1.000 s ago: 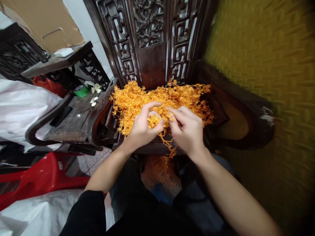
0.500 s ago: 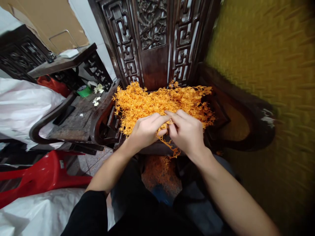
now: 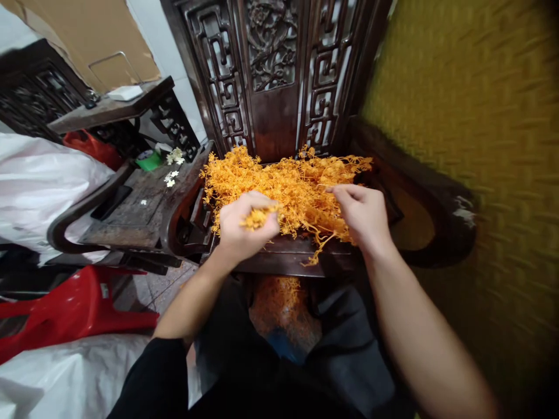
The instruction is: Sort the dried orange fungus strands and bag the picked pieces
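A heap of bright orange, branching plastic-looking sprigs (image 3: 288, 180) covers the seat of a dark carved wooden chair (image 3: 275, 122). My left hand (image 3: 238, 230) is curled in front of the heap's left part, holding a bunch of small orange pieces (image 3: 259, 217) in its palm. On the right, my right hand (image 3: 364, 215) pinches thumb and forefinger together over the sprigs; what lies between those fingertips is too small to make out. One loose orange sprig (image 3: 320, 247) hangs toward the front edge of the seat.
Between my legs is a clear bag (image 3: 283, 308) with orange bits. To the left are a second wooden chair with green tape (image 3: 149, 160) and white flower pieces (image 3: 171, 178), a red plastic stool (image 3: 87, 302) and white sacks (image 3: 39, 186). A yellow woven mat (image 3: 471, 116) rises at right.
My hands, together over the sprigs before, have moved apart, left hand leftward and right hand rightward. Orange pieces now show in my left palm.
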{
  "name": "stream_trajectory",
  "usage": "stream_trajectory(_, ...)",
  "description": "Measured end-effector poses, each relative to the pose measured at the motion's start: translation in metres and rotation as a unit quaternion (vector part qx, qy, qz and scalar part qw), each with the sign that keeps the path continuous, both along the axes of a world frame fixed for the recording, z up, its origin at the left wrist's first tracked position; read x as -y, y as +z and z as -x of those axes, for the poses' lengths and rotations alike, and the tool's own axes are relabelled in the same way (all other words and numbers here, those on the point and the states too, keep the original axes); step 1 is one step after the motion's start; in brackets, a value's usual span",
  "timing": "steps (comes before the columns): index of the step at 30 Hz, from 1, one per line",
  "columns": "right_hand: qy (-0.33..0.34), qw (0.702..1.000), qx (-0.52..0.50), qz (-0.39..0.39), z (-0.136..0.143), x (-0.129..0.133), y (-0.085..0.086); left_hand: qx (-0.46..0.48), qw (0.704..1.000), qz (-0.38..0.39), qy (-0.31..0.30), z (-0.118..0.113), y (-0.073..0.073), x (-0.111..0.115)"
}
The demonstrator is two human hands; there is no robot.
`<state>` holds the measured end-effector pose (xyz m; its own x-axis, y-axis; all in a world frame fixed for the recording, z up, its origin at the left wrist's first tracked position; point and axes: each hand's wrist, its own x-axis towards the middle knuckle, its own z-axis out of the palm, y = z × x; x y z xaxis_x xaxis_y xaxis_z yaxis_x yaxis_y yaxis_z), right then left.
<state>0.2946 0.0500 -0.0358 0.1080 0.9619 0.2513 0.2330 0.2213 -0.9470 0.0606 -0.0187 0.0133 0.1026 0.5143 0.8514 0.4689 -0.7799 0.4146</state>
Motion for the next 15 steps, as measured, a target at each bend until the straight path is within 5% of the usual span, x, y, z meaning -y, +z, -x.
stream_trajectory(4, 0.13, 0.934, -0.327, 0.058, -0.013, 0.005, 0.014, 0.139, 0.977, 0.163, 0.008, 0.015, -0.009, -0.025)
stream_trajectory(8, 0.17, 0.92, -0.353, -0.018, -0.014, 0.014, 0.029, 0.208, 0.964, 0.163, -0.036, 0.025, -0.003, -0.027)
stream_trajectory(12, 0.141, 0.942, -0.3, -0.052, -0.021, 0.008, 0.025, 0.258, 0.96, 0.107, 0.033, 0.049, -0.002, 0.016)
stream_trajectory(15, 0.117, 0.971, -0.201, -0.056, -0.031, -0.008, 0.008, 0.288, 0.932, 0.15, 0.159, 0.091, -0.03, 0.07)
